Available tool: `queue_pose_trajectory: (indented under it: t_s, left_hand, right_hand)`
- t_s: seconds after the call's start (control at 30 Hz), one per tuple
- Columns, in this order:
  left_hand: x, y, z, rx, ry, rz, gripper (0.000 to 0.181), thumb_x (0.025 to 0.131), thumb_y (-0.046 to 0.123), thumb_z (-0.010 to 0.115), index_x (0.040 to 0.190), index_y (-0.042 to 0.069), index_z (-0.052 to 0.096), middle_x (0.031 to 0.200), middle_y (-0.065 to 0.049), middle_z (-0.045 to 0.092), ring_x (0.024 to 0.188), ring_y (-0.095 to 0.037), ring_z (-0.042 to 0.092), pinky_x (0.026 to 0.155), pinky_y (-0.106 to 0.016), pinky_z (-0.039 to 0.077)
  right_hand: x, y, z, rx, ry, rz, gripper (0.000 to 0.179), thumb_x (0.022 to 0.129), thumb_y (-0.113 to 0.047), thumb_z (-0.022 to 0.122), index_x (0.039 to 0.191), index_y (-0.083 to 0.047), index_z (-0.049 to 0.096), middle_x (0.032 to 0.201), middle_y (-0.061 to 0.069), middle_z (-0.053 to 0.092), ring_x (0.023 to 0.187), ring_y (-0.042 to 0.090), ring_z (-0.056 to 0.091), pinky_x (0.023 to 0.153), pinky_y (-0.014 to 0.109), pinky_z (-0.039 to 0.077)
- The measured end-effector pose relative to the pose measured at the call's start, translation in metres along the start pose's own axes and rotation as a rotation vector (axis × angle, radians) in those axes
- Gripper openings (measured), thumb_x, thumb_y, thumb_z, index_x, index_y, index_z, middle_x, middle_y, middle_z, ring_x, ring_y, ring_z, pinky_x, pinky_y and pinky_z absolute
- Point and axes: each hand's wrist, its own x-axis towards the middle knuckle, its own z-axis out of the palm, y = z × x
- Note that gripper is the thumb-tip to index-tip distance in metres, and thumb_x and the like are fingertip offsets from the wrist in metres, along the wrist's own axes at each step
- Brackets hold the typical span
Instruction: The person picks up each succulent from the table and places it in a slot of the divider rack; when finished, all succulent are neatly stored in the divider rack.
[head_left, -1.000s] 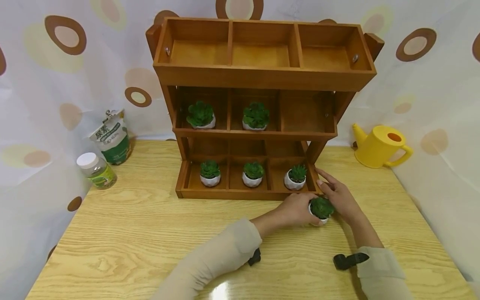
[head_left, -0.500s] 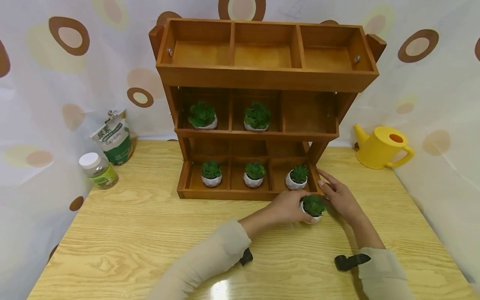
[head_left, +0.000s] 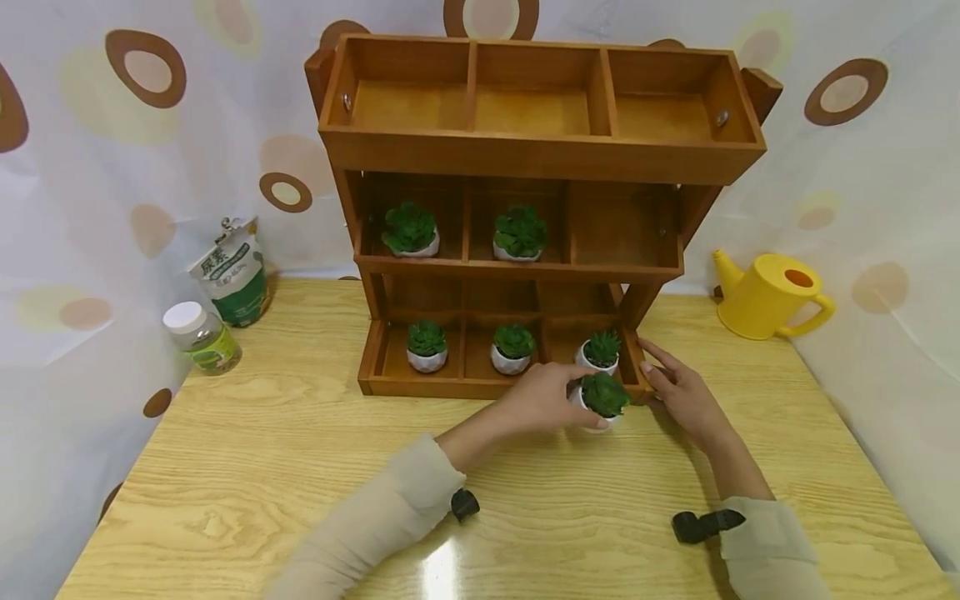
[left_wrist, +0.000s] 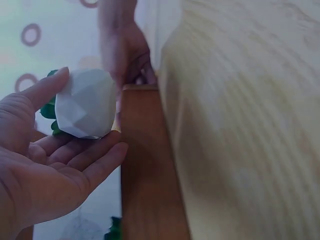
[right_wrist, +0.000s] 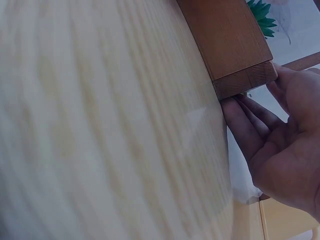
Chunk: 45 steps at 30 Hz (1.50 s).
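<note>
In the head view my left hand (head_left: pixel 542 400) holds a small potted succulent (head_left: pixel 604 395) between thumb and fingers, in front of the rack's bottom right compartment. Seen from the left wrist, its white faceted pot (left_wrist: pixel 86 102) is tipped sideways, beside the rack's front board (left_wrist: pixel 150 165). My right hand (head_left: pixel 686 402) rests against the right end of the brown wooden rack (head_left: pixel 540 158), thumb at the rim, fingers along the outer side. Just behind the held plant, a spiky potted succulent (head_left: pixel 602 348) sits in the bottom right compartment, partly hidden.
Potted succulents stand in the bottom left (head_left: pixel 427 350) and bottom middle (head_left: pixel 513 350) compartments. Two more are on the middle tier, at left (head_left: pixel 411 229) and centre (head_left: pixel 520 233). A yellow watering can (head_left: pixel 768 296) stands right; a jar (head_left: pixel 202 337) and a pouch (head_left: pixel 234 275) stand left.
My left hand has moved left along the rack's front with the potted succulent, from the rack's right corner to before the bottom right compartment. The right hand stays at the rack's end.
</note>
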Motion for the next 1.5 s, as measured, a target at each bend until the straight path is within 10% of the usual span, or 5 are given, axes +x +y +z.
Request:
queue_pose_trajectory:
  t_s: [0.77,1.17,1.5]
  left_hand:
    - [-0.042,0.005,-0.088,-0.042,0.114,0.071,0.075,0.082,0.047,0.083,0.146,0.020,0.056,0.092,0.003,0.066,0.081,-0.013,0.055,0.070,-0.026,0.045]
    - [-0.044,0.013,-0.106,-0.028,0.124,0.072,0.075,0.083,0.049,0.081,0.148,0.022,0.055,0.083,0.001,0.062,0.077,-0.015,0.054,0.072,-0.032,0.045]
    - [-0.034,0.027,-0.117,0.020,0.152,0.081,0.077,0.083,0.051,0.080,0.149,0.022,0.052,0.135,0.001,0.065,0.094,-0.013,0.060,0.089,-0.034,0.051]
  right_hand:
    - [-0.001,0.002,0.000,0.037,-0.001,-0.012,0.063,0.107,-0.051,0.038,0.164,-0.031,0.019,0.158,0.024,0.040,0.138,0.041,0.049,0.094,0.032,0.058]
    - [-0.001,0.002,-0.002,0.055,-0.010,-0.016,0.062,0.108,-0.048,0.038,0.164,-0.031,0.017,0.159,0.024,0.039,0.137,0.042,0.050,0.094,0.033,0.058]
    - [-0.001,0.003,-0.001,0.013,0.014,-0.005,0.061,0.107,-0.051,0.040,0.163,-0.034,0.021,0.155,0.022,0.045,0.131,0.028,0.055,0.088,0.024,0.056]
